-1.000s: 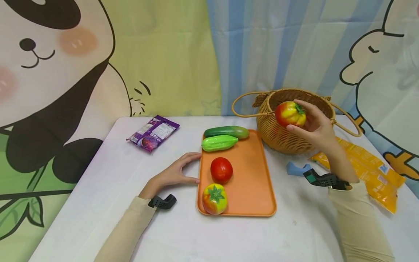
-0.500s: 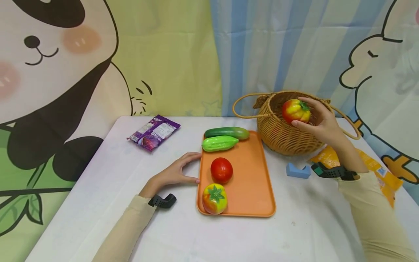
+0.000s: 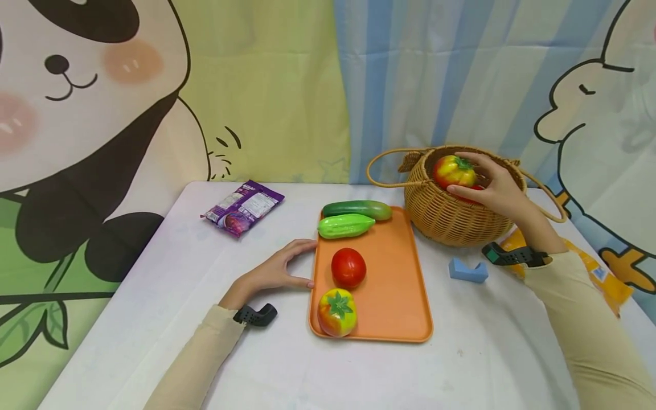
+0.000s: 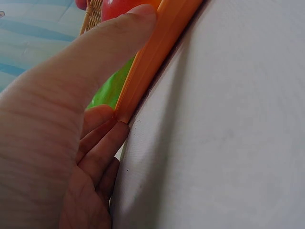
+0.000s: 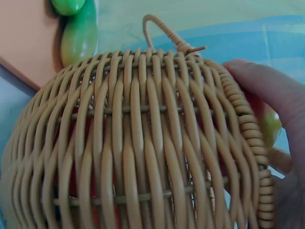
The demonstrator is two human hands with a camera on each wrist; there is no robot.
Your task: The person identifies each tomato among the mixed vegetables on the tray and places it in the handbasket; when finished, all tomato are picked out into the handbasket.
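Note:
My right hand (image 3: 489,185) holds a yellow-and-red toy tomato (image 3: 453,171) with a green leafy top, between thumb and fingers, at the mouth of the wicker basket (image 3: 451,219). Something red (image 3: 474,193) shows below that hand in the basket. In the right wrist view the woven wall (image 5: 143,129) hides most of the contents, though red shows through its gaps. My left hand (image 3: 274,270) touches the left rim of the orange tray (image 3: 394,285) with thumb and fingertips. On the tray lie a red tomato (image 3: 348,267), another yellow-and-red tomato (image 3: 337,313), a light-green gourd (image 3: 345,226) and a dark-green cucumber (image 3: 357,209).
A purple snack packet (image 3: 244,208) lies at the back left of the white table (image 3: 359,376). A blue curved block (image 3: 468,270) stands right of the tray. An orange packet (image 3: 597,273) lies partly under the right forearm. The basket's handles (image 3: 379,171) stick out sideways.
My right hand has carried the tomato from in front of the basket's rim to over its opening, then lower and slightly left. The left hand stays at the tray.

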